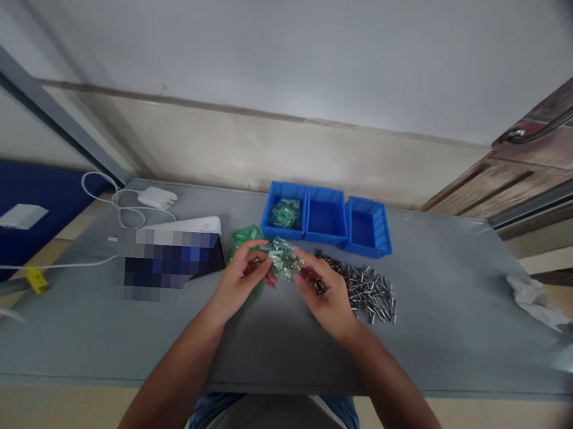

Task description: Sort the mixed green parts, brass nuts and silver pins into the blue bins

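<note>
Both hands meet over the middle of the grey table. My left hand and my right hand each pinch one side of a small clear plastic bag of green parts, held just above the table. Under and behind the left hand lies a heap of green pieces. To the right of my right hand lies a pile of silver metal pins, with a few dark screws beside it.
Three blue bins stand in a row at the back: the left bin holds green bagged parts, the middle bin and right bin look bare. A white charger with cable and a blurred device lie left. A white cloth lies far right.
</note>
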Action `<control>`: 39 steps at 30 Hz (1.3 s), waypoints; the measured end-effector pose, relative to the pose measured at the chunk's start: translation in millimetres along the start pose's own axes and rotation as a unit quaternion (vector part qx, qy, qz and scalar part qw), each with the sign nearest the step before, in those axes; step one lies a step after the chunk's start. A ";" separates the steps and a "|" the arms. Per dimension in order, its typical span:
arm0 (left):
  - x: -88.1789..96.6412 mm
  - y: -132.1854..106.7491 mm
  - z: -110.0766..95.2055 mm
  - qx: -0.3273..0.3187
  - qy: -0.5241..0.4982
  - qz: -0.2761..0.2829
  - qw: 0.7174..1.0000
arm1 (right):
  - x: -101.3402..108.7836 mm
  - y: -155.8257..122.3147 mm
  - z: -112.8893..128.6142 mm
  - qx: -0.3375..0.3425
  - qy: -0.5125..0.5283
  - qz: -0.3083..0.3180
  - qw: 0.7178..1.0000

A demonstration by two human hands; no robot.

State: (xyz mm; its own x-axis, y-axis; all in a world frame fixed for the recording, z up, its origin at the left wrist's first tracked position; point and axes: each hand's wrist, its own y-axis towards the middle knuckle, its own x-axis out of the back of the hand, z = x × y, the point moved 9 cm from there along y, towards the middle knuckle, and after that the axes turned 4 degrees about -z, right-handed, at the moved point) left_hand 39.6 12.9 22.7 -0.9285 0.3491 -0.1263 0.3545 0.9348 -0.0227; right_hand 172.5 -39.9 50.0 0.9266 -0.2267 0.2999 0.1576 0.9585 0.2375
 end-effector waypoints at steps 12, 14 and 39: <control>-12.7 -8.7 -10.0 -0.028 -0.029 0.061 0.997 | -4.0 5.6 -19.9 -0.050 0.049 0.005 0.998; -13.5 -10.5 -14.0 -0.048 -0.003 0.074 0.996 | -0.4 6.0 -25.9 -0.090 0.088 -0.012 0.992; -10.7 -15.2 9.5 -0.175 0.483 0.105 0.851 | -6.0 16.0 -12.3 0.033 -0.156 -0.089 0.983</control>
State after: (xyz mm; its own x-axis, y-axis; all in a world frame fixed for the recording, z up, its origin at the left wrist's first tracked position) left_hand 45.3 -5.7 15.0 -0.5661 0.2443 0.7873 0.6268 0.7479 0.2186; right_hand 173.7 -21.1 40.6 0.7356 -0.4415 0.5138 0.2760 0.8879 0.3680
